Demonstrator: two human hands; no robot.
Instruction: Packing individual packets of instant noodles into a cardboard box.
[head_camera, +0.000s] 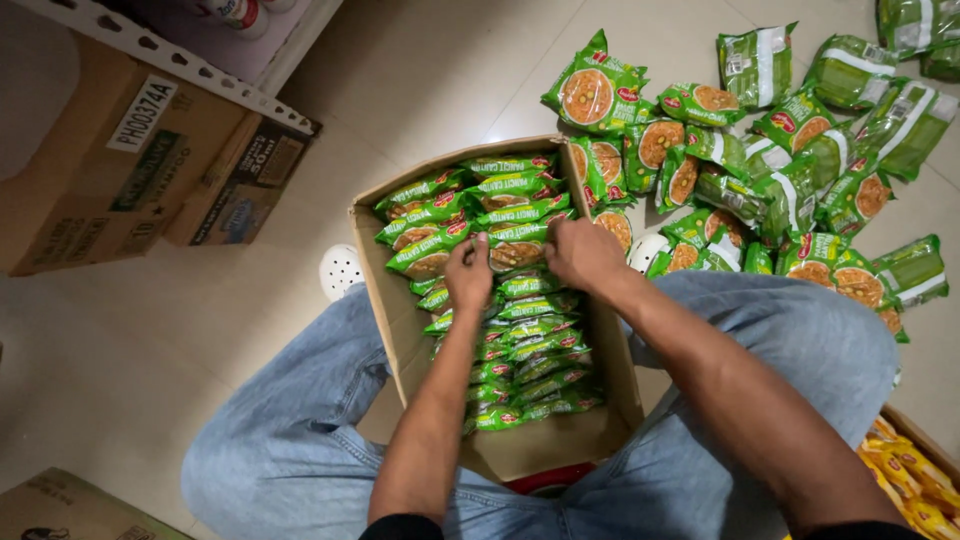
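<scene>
Both hands reach into an open cardboard box (405, 345) that stands between the person's knees. The left hand (468, 272) and the right hand (583, 252) lie close together, fingers curled down and pinching 1 green noodle packet (515, 247) in the far half of the box. That packet sits directly under the fingertips, between the 2 hands, its long axis running left to right across the box; the right hand covers its right end, the left hand its left end, and neither is clearer nearer. The packets stand on edge in 2 columns (printed faces tilted up). Beyond the right hand, loose green packets (760, 170) lie scattered on the tiled floor (420, 90).
</scene>
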